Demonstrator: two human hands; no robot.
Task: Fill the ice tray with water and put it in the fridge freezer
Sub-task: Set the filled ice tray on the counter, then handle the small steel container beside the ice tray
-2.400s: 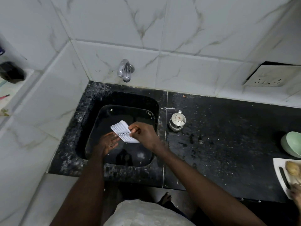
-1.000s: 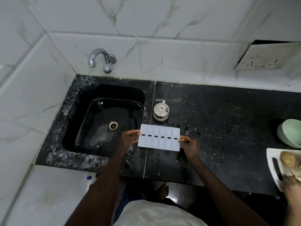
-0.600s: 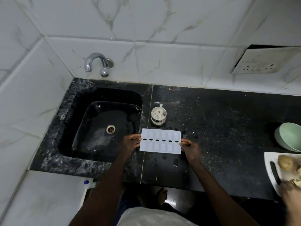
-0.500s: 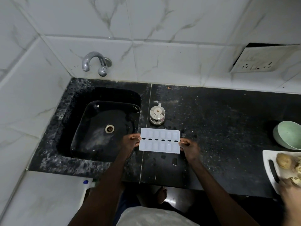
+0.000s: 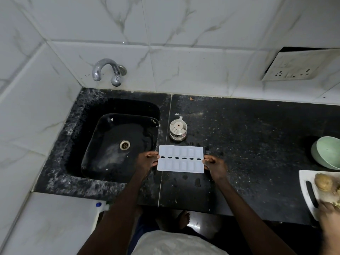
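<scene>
A person holds a white ice tray [image 5: 181,164] level by its two short ends over a black stone table [image 5: 248,144], just right of the sink [image 5: 99,137]. The left hand [image 5: 147,161] pinches the tray's left end with thumb and fingers curled onto its edge, and the right hand [image 5: 215,165] does the same at the right end, each grip closed on the tray. Two rows of cells face up, with a line of dark oval slots between them; whether the cells contain water cannot be told, nor whether the tray touches the table. A small steel lidded pot [image 5: 178,130] stands just beyond the tray. A chrome tap [image 5: 108,70] comes out of the white tiled wall above the sink. At the far right of the table sit a pale green bowl [image 5: 327,154] and a white cutting board [image 5: 305,181] with a black-handled knife [image 5: 311,193], where another person's hand [image 5: 329,208] rests.
</scene>
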